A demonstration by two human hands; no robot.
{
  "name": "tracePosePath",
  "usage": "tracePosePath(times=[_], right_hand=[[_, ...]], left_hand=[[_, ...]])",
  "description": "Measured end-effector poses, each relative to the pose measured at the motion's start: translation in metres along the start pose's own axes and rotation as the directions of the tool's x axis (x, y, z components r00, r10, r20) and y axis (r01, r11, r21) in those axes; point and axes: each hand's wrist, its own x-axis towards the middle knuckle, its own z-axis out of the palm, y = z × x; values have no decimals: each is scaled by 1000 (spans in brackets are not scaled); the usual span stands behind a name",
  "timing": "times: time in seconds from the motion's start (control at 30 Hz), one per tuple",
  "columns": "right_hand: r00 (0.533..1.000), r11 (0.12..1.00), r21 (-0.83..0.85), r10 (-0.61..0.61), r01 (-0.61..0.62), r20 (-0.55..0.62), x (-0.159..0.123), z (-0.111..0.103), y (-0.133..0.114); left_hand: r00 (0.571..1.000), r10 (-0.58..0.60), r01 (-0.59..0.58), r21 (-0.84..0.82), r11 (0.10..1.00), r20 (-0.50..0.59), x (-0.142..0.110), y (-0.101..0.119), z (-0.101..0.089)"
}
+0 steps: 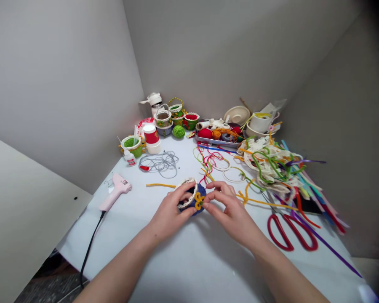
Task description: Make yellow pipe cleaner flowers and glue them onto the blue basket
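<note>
A small blue yarn basket (201,190) with a white braided rim lies tilted between my hands, its opening turned to the left. My left hand (172,208) grips it by the rim, with fingers inside and the thumb outside. On its side sits a yellow loop flower (198,201) with a green centre. My right hand (224,202) is at the flower's right edge, thumb and fingertips pinched together; whatever they pinch is too small to make out. A yellow pipe cleaner (160,185) lies just left of the basket.
A pink glue gun (115,194) with a black cord rests at the left. Red-handled scissors (292,231) lie at the right beside a heap of braided trim (265,164) and pipe cleaners. Behind stand finished baskets (177,115), a glue bottle (129,158), grey cord (161,163) and a yarn tray (221,142).
</note>
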Motion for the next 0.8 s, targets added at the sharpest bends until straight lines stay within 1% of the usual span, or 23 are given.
tracePosePath(times=[0.2,0.47,0.63,0.8], right_hand=[[999,999,-48,-3,1,-45,1,3,2],[990,994,-110,-14,-1,-140,0,6,0],[980,997,-66,30,-43,-197,0,8,1],[981,998,12,61,-59,-185,0,7,5]], left_hand=[[1000,11,-11,38,999,6,0,0,2],[1000,18,-18,78,997,-5,-1,-4,6],[999,29,-24,156,988,-28,-2,1,7],[995,80,-68,192,979,-53,-4,5,10]])
